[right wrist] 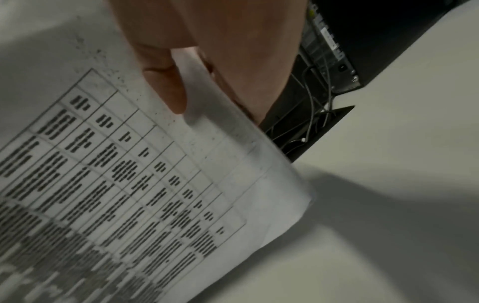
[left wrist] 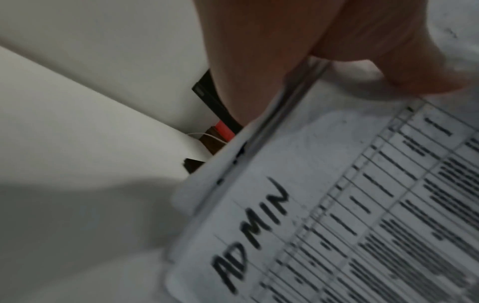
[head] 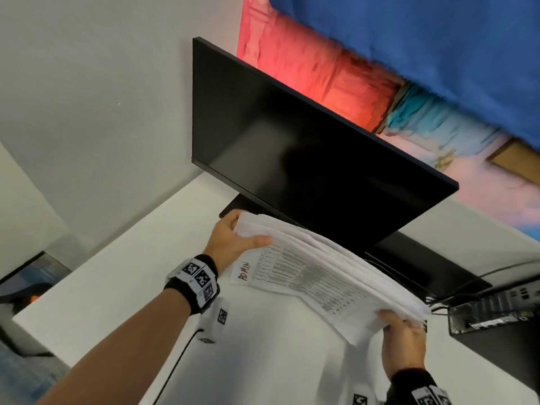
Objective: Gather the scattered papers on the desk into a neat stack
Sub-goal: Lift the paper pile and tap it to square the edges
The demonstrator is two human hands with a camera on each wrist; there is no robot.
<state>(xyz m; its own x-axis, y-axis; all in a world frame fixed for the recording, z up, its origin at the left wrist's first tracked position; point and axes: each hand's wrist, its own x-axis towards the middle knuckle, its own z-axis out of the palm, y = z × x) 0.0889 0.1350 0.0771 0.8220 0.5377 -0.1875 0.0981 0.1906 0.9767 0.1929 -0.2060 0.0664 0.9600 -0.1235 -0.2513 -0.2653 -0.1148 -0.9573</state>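
Sagging mid-frame, the paper stack [head: 327, 276] is gripped by 2 hands: left hand [head: 233, 241], right hand [head: 404, 343], above the desk [head: 122, 276].

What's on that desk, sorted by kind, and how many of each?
Bundle of papers, gripped by the left hand and the right hand: 1 (sheets too many to count)
Black monitors: 1
Black computer boxes with cables: 1
Small white tagged blocks: 1
Total: 4 on the white desk
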